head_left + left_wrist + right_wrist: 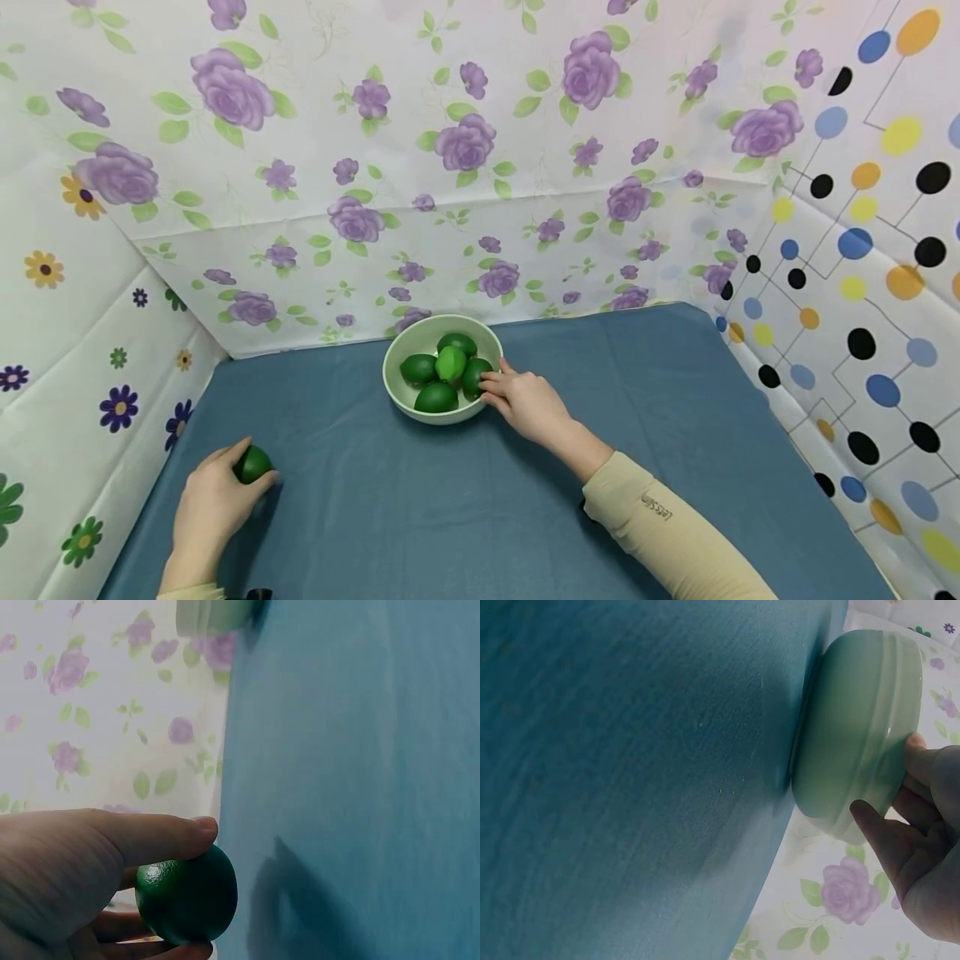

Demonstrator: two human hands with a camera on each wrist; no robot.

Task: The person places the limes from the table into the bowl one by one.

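Observation:
A dark green lime (252,464) is pinched between the thumb and fingers of my left hand (212,504), at the left of the blue cloth. In the left wrist view the glossy lime (191,896) shows between the thumb and the fingertips. My right hand (532,404) is at the right rim of a pale green bowl (393,375), with fingertips over the edge beside a lime (471,379) inside. The right wrist view shows one finger against the outer wall of the bowl (855,727), while others reach over its rim, their tips hidden.
Several limes lie in the bowl, with a lighter green one (451,364) on top. The blue cloth (420,517) covers the table. A flowered sheet (420,158) rises just behind the bowl, and patterned sheets stand at the left and right (862,350).

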